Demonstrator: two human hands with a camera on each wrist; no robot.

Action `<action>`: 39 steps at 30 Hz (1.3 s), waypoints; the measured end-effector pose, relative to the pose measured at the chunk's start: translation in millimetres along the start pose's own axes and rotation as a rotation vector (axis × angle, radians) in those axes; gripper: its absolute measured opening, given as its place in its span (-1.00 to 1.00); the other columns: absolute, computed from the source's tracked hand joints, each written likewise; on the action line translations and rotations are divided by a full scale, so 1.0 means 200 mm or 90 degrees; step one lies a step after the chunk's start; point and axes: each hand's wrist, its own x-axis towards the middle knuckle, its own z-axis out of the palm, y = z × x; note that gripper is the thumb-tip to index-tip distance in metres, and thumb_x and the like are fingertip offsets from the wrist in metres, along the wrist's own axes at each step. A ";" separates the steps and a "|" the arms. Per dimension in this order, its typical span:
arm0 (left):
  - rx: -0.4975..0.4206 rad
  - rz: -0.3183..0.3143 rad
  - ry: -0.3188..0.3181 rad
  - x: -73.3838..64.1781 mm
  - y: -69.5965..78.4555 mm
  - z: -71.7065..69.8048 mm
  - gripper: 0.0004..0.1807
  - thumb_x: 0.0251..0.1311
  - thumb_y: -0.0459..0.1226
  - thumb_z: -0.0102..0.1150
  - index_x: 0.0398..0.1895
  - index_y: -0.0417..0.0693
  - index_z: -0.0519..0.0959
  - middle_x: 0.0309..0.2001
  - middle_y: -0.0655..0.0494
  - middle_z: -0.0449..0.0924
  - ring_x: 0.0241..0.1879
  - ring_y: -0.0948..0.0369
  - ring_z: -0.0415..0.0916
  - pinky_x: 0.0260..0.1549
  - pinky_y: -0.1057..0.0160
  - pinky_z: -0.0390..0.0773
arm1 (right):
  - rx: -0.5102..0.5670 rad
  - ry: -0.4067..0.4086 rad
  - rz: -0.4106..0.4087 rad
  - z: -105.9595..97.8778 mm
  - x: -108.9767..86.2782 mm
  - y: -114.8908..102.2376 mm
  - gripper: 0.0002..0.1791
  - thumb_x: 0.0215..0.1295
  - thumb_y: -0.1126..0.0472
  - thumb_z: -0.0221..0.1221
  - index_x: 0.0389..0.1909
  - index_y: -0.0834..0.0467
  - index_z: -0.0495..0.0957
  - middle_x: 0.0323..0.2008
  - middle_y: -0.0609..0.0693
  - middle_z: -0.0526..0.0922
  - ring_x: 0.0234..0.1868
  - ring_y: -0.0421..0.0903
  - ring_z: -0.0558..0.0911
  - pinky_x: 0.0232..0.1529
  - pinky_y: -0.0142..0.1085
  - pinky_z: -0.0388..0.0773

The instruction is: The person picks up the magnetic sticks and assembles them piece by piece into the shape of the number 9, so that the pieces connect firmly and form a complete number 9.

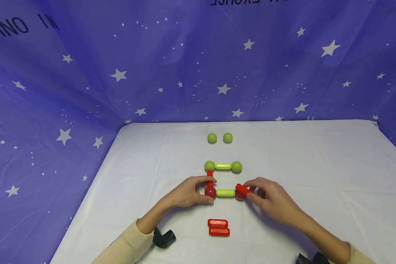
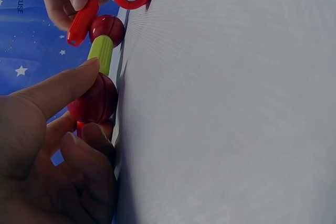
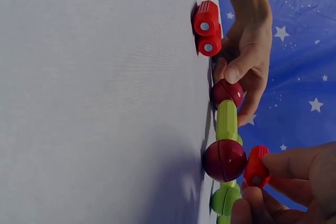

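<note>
My left hand point(image 1: 188, 192) grips a dark red ball point(image 2: 94, 98) between thumb and curled fingers. A red magnetic rod point(image 1: 210, 176) runs from that ball to a green ball point(image 1: 209, 166), and a fingertip lies over it. A yellow-green rod point(image 1: 225, 193) links the held ball to a second dark red ball point(image 3: 224, 160). My right hand point(image 1: 272, 200) pinches another red rod point(image 3: 257, 167) by thumb and fingers, tilted right beside this second ball. Whether they touch cannot be told. Farther back, another yellow-green rod point(image 1: 223, 166) joins the green ball to a second green ball point(image 1: 236, 167).
Two loose green balls, the left one point(image 1: 212, 138) and the right one point(image 1: 228, 137), sit near the back of the white-covered table point(image 1: 300, 157). Two red rods point(image 1: 219, 227) lie side by side at the front. A blue starry cloth point(image 1: 198, 62) hangs behind.
</note>
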 end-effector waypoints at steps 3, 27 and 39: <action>-0.002 -0.001 0.000 0.00 0.00 0.00 -0.41 0.04 -0.23 0.50 0.20 -0.04 0.55 -0.18 0.18 0.50 -0.56 0.25 0.31 -0.51 0.33 0.31 | -0.003 -0.004 0.001 0.00 0.00 0.00 -0.71 0.19 0.38 0.32 -0.07 0.09 0.67 -0.34 -0.22 0.57 -0.45 -0.24 0.48 -0.43 -0.36 0.44; 0.000 -0.004 -0.003 0.00 0.00 0.00 -0.39 0.05 -0.24 0.49 0.22 -0.04 0.54 -0.17 0.17 0.49 -0.56 0.25 0.31 -0.52 0.34 0.30 | 0.009 0.028 -0.005 0.01 0.03 0.03 -0.61 0.22 0.36 0.31 0.09 0.09 0.63 -0.34 -0.19 0.61 -0.51 -0.23 0.48 -0.49 -0.35 0.42; -0.001 -0.006 -0.004 0.00 0.00 0.00 -0.41 0.05 -0.25 0.49 0.21 -0.04 0.54 -0.17 0.18 0.50 -0.55 0.26 0.31 -0.50 0.34 0.31 | -0.001 0.030 -0.006 0.02 0.06 0.03 -0.64 0.27 0.34 0.28 0.09 0.07 0.66 -0.15 -0.16 0.66 -0.48 -0.21 0.44 -0.46 -0.36 0.40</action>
